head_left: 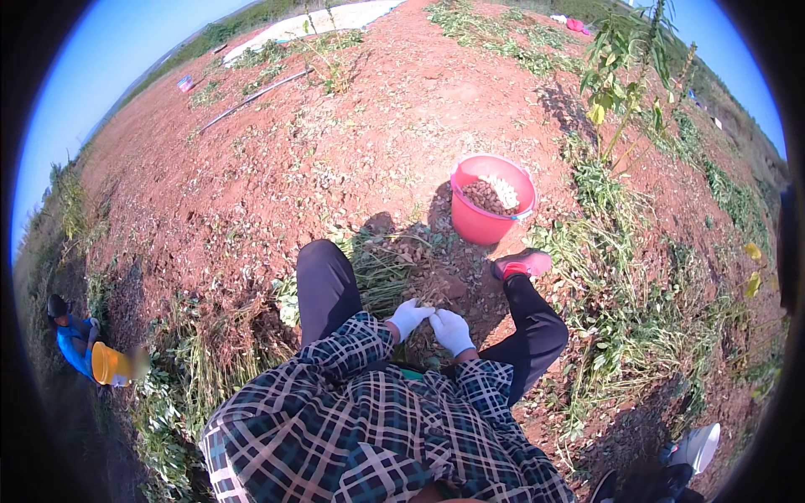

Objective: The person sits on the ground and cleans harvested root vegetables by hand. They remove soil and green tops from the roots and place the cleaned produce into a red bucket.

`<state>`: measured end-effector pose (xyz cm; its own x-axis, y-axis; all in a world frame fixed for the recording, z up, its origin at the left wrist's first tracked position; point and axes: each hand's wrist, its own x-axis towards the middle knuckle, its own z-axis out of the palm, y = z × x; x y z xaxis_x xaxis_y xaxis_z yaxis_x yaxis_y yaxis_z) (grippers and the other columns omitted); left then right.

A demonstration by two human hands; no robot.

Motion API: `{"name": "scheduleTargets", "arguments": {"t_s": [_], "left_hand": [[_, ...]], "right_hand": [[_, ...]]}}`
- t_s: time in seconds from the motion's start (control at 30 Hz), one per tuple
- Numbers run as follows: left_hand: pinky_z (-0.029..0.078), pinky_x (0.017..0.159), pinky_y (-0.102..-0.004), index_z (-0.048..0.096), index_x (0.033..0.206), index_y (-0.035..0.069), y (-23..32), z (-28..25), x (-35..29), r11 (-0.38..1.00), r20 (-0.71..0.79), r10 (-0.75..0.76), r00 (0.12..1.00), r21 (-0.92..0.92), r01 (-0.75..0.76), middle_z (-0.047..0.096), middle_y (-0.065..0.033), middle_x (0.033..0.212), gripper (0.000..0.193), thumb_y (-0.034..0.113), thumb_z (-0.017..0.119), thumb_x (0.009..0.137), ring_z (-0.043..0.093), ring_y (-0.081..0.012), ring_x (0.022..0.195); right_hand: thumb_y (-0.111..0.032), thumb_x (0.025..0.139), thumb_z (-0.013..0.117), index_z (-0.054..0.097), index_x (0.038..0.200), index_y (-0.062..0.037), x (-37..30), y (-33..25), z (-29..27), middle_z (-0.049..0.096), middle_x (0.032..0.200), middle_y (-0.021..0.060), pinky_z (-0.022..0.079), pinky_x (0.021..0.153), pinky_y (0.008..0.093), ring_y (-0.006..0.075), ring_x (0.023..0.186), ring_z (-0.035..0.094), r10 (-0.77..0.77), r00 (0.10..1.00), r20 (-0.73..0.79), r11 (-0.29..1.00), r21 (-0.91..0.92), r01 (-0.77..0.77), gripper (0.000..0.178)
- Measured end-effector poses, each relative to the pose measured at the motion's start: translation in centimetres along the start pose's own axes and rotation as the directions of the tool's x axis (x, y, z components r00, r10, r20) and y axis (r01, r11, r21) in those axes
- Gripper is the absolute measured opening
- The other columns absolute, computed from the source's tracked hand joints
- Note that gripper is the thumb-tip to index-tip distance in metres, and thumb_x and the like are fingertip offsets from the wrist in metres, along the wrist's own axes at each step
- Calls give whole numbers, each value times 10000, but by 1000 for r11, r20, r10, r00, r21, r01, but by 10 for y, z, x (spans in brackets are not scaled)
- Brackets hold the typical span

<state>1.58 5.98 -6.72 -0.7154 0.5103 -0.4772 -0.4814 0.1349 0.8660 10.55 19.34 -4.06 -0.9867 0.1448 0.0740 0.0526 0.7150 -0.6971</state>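
Note:
Both my hands wear white gloves and meet low between my spread knees. My left hand (pixel 408 318) is closed, its fingertips pressed together close to those of my right hand (pixel 453 331), which is closed as well. What the fingers pinch is too small to make out. Just beyond them lies a heap of pulled green plants (pixel 381 268) with brownish roots and clods at its right end. Ahead and to the right stands a pink bucket (pixel 478 225), partly filled with brown pods (pixel 484 198) that look like peanuts, with a paler sunlit patch.
My red shoe (pixel 521 265) rests just below the bucket. More pulled plants (pixel 620 335) lie along the right, others (pixel 197 360) at the left. A person in blue (pixel 74 342) is at far left by a yellow bucket (pixel 109 364). A white bucket (pixel 698 448) lies lower right.

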Motion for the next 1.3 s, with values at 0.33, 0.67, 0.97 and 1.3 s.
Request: {"name": "scheduleTargets", "arguments": {"t_s": [0.33, 0.67, 0.97, 1.3], "left_hand": [[562, 623, -362, 555, 1025, -7, 140, 6, -37, 965, 196, 83, 977, -259, -30, 602, -62, 814, 220, 61, 638, 833, 605, -171, 685], [478, 553, -247, 534, 1037, 15, 256, -2, 32, 953, 309, 256, 916, 80, -293, 559, -10, 767, 251, 69, 636, 815, 535, -97, 623], [515, 603, -328, 574, 902, 2, 231, 5, 45, 990, 346, 94, 933, 63, -124, 558, -57, 727, 189, 178, 586, 836, 537, -164, 605], [559, 797, -374, 549, 1109, -5, 252, -33, 31, 903, 94, 150, 984, -418, -98, 631, -95, 909, 267, 94, 531, 862, 619, -188, 779]], "right_hand": [[-204, 910, 531, 619, 930, -1, -29, -68, -131, 603, 766, 88, 472, 676, 297, 169, 702, 576, -256, 910, 326, 917, 379, 122, 223], [-263, 839, 575, 600, 1077, -28, 133, -75, -264, 521, 671, -26, 365, 488, 215, 65, 544, 452, 97, 994, -45, 782, 621, -48, 336], [-220, 782, 594, 644, 992, -45, 271, 58, -174, 658, 852, 120, 499, 756, 327, 234, 814, 643, 239, 894, -378, 950, 281, -136, 278], [-249, 799, 576, 576, 1082, 5, 306, 53, -128, 650, 958, 203, 479, 837, 382, 331, 943, 624, 87, 940, -329, 983, 184, -27, 380]]}}
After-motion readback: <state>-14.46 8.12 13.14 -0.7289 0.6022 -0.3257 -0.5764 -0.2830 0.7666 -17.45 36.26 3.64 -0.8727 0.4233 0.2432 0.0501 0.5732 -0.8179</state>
